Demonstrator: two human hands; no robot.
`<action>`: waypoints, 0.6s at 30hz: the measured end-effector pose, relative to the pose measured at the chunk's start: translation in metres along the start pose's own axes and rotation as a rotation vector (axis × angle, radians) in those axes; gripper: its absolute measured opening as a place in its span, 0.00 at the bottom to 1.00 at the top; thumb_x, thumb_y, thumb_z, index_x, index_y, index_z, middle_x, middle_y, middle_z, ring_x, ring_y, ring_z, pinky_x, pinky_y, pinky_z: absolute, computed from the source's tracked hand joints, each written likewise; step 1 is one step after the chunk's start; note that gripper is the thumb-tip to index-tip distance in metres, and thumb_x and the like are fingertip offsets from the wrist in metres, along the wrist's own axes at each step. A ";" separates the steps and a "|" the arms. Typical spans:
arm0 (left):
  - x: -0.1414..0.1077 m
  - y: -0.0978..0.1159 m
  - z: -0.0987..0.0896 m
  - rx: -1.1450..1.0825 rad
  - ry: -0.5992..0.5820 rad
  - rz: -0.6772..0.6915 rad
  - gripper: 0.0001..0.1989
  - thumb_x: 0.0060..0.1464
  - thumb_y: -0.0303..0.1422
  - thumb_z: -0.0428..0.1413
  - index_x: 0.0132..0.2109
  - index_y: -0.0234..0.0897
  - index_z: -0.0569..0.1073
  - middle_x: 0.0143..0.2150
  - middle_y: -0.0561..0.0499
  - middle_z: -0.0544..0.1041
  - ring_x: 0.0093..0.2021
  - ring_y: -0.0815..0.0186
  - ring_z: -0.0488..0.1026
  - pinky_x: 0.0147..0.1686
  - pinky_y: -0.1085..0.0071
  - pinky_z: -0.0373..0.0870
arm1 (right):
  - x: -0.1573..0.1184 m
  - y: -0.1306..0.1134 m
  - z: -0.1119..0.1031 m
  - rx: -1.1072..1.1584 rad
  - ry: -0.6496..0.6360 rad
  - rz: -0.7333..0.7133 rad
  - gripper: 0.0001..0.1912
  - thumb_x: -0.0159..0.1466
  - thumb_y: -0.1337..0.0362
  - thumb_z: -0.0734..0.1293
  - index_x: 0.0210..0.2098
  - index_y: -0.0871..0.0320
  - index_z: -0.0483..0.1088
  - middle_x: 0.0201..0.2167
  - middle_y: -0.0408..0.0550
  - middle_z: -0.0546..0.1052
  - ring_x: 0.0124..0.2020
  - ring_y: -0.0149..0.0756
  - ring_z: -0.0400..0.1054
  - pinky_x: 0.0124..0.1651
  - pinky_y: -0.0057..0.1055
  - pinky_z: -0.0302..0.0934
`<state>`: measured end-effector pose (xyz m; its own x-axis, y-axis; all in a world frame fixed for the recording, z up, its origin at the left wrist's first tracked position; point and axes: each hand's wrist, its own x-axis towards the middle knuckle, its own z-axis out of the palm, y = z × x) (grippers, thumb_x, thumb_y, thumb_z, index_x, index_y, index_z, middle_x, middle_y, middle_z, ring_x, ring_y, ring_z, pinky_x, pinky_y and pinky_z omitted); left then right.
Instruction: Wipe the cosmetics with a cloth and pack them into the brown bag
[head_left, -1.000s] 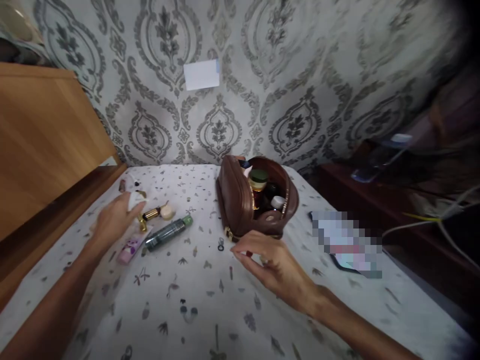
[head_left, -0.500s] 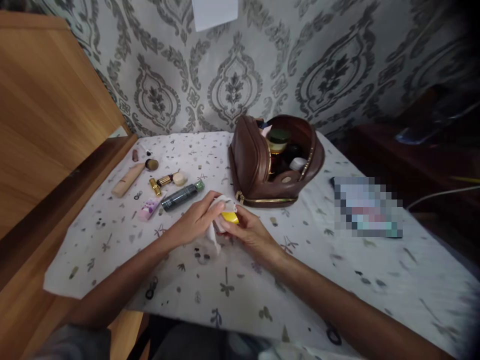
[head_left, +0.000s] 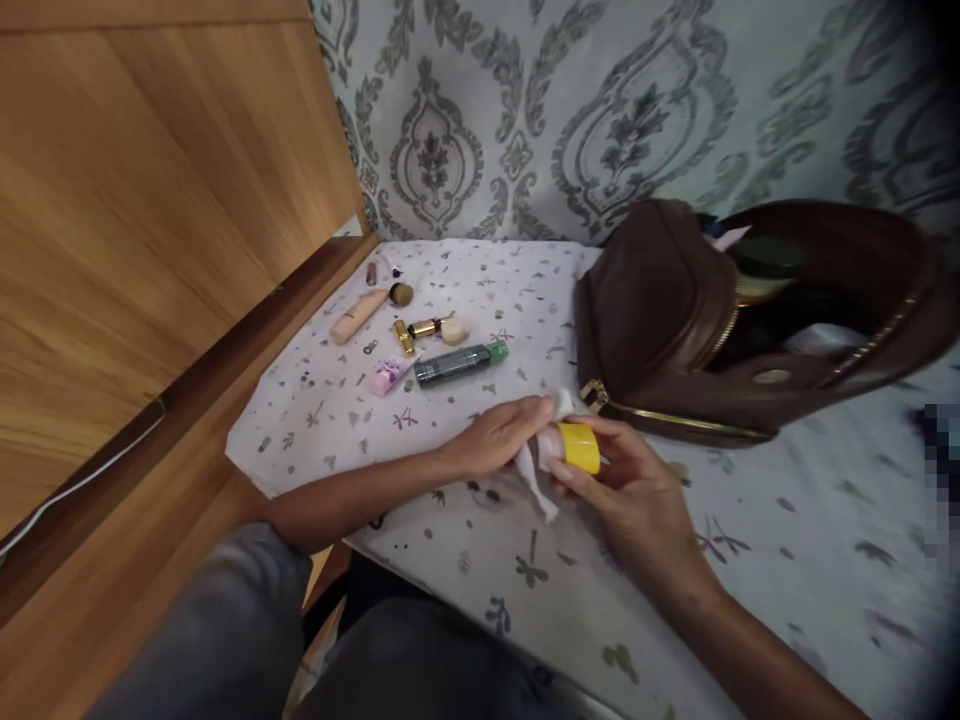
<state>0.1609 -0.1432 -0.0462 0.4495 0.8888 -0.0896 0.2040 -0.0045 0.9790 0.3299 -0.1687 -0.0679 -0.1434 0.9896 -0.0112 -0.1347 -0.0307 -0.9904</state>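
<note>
My right hand (head_left: 637, 490) is closed around a small container with a bright yellow cap (head_left: 580, 448) and a pale body. A white cloth (head_left: 529, 478) is wrapped against the pale end, pressed there by my left hand (head_left: 499, 435). Part of the cloth hangs below my fingers. Both hands are just above the patterned tablecloth, in front of the brown bag (head_left: 652, 290). The bag is unzipped, and a dark-lidded jar (head_left: 769, 262) and a white item (head_left: 825, 340) show inside it.
Left of the bag lie a dark green-capped bottle (head_left: 454, 366), a pink tube (head_left: 388, 375), gold lipstick pieces (head_left: 405, 338), a round cream item (head_left: 453, 331), a beige tube (head_left: 358, 316) and a brush (head_left: 401, 294). A wooden panel (head_left: 172, 190) borders the left side.
The view has swung left and closer to the bag. The yellow cap shows more fully now, and the container has turned between my hands. The cloth stays against it.
</note>
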 end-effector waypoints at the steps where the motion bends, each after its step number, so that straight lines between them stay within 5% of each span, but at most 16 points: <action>1: -0.002 0.003 -0.002 0.056 0.017 0.061 0.24 0.64 0.53 0.42 0.37 0.37 0.66 0.30 0.55 0.68 0.30 0.69 0.66 0.28 0.73 0.63 | 0.000 0.001 0.000 -0.002 0.004 -0.004 0.29 0.44 0.56 0.81 0.44 0.48 0.71 0.37 0.42 0.77 0.26 0.31 0.71 0.27 0.29 0.69; 5: -0.005 0.013 -0.009 0.275 0.075 0.197 0.17 0.64 0.47 0.47 0.34 0.39 0.62 0.29 0.57 0.62 0.31 0.69 0.63 0.33 0.71 0.61 | 0.000 0.005 -0.002 0.045 -0.048 0.044 0.30 0.48 0.56 0.80 0.48 0.49 0.71 0.44 0.46 0.79 0.37 0.38 0.76 0.42 0.37 0.74; 8: -0.005 0.014 -0.013 0.317 0.084 0.236 0.16 0.64 0.46 0.48 0.36 0.37 0.65 0.31 0.55 0.64 0.33 0.67 0.65 0.35 0.71 0.63 | 0.000 0.005 -0.004 0.126 -0.101 0.076 0.30 0.50 0.54 0.79 0.50 0.49 0.70 0.47 0.48 0.78 0.37 0.39 0.77 0.45 0.41 0.74; 13: -0.003 0.007 -0.015 0.479 -0.006 0.448 0.21 0.60 0.45 0.55 0.54 0.37 0.69 0.46 0.46 0.71 0.46 0.59 0.70 0.48 0.65 0.68 | -0.002 -0.001 -0.007 0.165 -0.149 0.125 0.26 0.51 0.52 0.78 0.45 0.53 0.71 0.39 0.47 0.79 0.32 0.37 0.76 0.34 0.34 0.73; 18: -0.004 -0.002 -0.014 0.766 -0.027 0.547 0.25 0.61 0.45 0.55 0.62 0.42 0.65 0.53 0.43 0.68 0.51 0.58 0.71 0.48 0.65 0.70 | -0.002 -0.007 -0.007 0.272 -0.151 0.162 0.23 0.52 0.46 0.76 0.35 0.56 0.70 0.24 0.42 0.75 0.25 0.32 0.71 0.24 0.26 0.62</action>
<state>0.1464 -0.1402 -0.0447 0.6699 0.6632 0.3339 0.4707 -0.7271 0.4998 0.3384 -0.1695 -0.0624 -0.3247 0.9376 -0.1247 -0.3521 -0.2421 -0.9041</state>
